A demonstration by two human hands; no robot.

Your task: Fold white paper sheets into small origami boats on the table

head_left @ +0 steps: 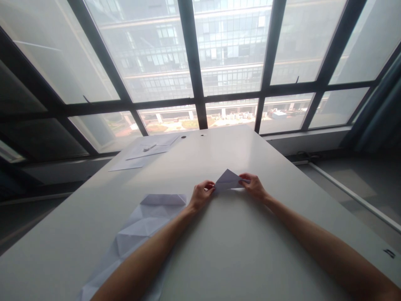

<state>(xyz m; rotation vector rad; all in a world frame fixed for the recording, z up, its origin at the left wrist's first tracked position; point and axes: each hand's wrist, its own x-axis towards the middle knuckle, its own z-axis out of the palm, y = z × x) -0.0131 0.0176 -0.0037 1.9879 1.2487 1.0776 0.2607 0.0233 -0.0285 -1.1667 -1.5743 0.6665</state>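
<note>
Between my two hands is a small folded sheet of paper [230, 179], white and triangular with its point toward the window. My left hand [202, 194] pinches its left corner with thumb and fingers. At the right corner, my right hand [252, 186] grips the paper in the same way. The folded paper is at or just above the tabletop; I cannot tell which. A larger creased sheet of paper [138, 230] lies to the left, partly hidden under my left forearm.
Flat white sheets [134, 152] lie at the far left of the white table [213, 259], with a small white object [149, 147] on top. A round hole [183, 137] is near the far edge. Beyond stand framed windows [232, 50], and a dark curtain [372, 108] hangs at right.
</note>
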